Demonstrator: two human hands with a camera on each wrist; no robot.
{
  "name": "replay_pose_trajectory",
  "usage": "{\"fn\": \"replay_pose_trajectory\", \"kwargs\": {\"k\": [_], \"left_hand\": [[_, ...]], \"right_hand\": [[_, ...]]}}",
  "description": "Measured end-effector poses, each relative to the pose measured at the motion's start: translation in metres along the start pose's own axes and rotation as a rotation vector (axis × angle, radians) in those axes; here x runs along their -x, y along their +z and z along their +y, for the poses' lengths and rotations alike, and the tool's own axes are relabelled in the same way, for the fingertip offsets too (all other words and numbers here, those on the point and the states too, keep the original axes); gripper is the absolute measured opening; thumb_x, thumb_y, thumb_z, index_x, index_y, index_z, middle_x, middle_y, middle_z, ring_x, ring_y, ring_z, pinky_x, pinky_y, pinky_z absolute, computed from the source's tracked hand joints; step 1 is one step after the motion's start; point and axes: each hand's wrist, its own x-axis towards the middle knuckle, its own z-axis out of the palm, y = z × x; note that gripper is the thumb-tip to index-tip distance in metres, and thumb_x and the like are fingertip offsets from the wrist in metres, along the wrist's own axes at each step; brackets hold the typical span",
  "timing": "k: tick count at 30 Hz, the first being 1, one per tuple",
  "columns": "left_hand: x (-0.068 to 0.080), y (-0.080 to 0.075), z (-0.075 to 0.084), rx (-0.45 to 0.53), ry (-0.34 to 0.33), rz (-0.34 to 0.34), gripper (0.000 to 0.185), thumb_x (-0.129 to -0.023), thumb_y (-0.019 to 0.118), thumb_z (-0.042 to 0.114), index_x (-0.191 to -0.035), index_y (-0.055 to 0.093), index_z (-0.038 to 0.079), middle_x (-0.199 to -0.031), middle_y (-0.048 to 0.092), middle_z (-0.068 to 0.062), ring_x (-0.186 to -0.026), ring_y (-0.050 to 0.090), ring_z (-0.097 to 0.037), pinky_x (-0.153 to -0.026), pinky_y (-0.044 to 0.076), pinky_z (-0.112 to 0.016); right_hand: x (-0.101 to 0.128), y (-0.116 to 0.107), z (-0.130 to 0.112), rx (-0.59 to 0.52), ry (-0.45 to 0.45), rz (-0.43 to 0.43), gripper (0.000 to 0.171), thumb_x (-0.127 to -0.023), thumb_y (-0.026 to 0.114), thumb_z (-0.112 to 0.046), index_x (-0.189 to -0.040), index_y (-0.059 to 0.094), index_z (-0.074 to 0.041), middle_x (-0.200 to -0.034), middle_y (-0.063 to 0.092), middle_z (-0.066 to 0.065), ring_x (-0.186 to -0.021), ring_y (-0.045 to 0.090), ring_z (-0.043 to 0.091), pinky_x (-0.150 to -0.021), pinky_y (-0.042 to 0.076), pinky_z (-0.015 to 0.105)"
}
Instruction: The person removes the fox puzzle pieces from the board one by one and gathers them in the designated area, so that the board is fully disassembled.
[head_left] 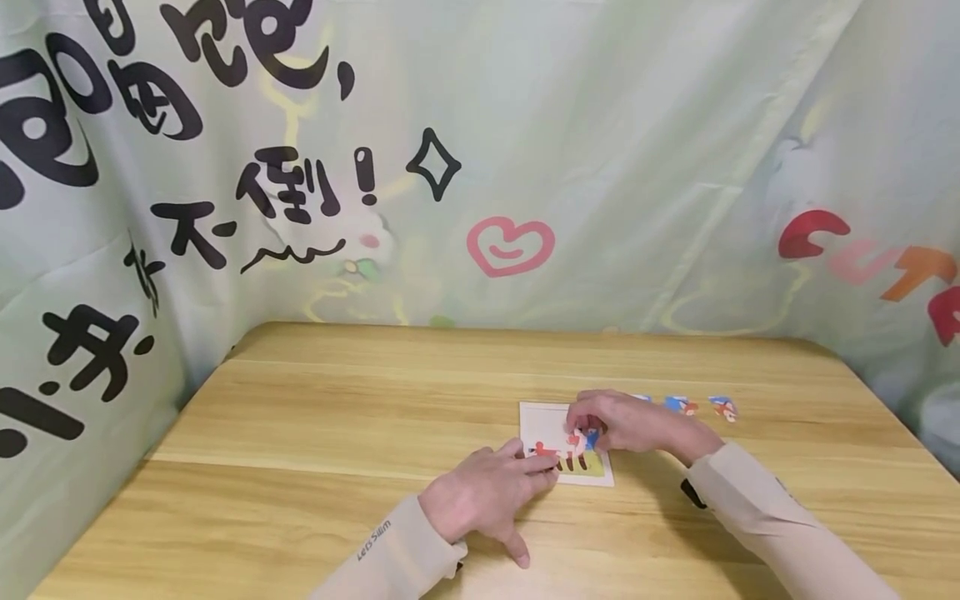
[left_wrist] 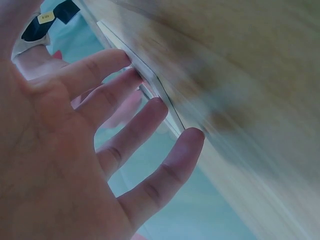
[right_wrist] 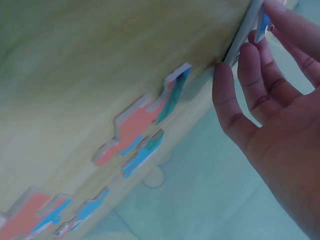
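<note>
Your left hand [head_left: 491, 493] spread on the puzzle board [head_left: 545, 418], your right hand [head_left: 633, 422] pinching a small piece [right_wrist: 262, 28] over it — loose pieces [head_left: 681, 405] beyond, on the table [head_left: 337, 408].

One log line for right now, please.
left hand: touching puzzle board | right hand: pinching puzzle piece | loose pieces: on table

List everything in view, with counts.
Table: one, tan, below hands
Board: one, white-edged, on table
Fitted pieces: count unclear, red-yellow, in board
Loose pieces: at least four, orange-blue, right of board
Held piece: one, partly blue, over board
Cloth: count unclear, pale green, behind table
Writing: several, black, cloth's left
Star: one, black, cloth's middle
Heart: one, pink, cloth's middle
Letters: four, red-pink-orange, cloth's right
Devices: two, black, at cuffs
Sleeves: two, beige, on arms
Left hand: one, touching board
Right hand: one, pinching held piece
</note>
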Motion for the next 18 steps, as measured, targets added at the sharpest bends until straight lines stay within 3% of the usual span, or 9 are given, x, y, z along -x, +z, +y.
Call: {"fn": "replay_pose_trajectory", "kwargs": {"k": [9,18], "left_hand": [[0.0001,-0.0003,-0.0002,0.011,-0.010,-0.005,0.102,-0.064,0.086,0.063,-0.153,0.048,0.029,-0.161,0.031,0.019,-0.117,0.039,-0.007,-0.092,0.049,-0.031],[0.0005,0.0000,0.0002,0.025,-0.016,0.001,0.103,-0.062,0.088,0.062,-0.152,0.049,0.029,-0.160,0.033,0.019,-0.116,0.040,-0.008,-0.091,0.049,-0.030]], "right_hand": [[-0.0020,0.0001,-0.0066,0.065,-0.028,0.030,0.038,-0.076,0.069,0.021,-0.094,0.064,-0.012,-0.084,0.052,-0.007,-0.075,0.046,0.010,-0.064,0.044,0.025],[0.0034,-0.0013,-0.0090,0.037,-0.117,0.097,0.038,-0.076,0.064,0.023,-0.090,0.065,-0.013,-0.080,0.054,-0.008,-0.071,0.047,0.007,-0.060,0.044,0.024]]}}
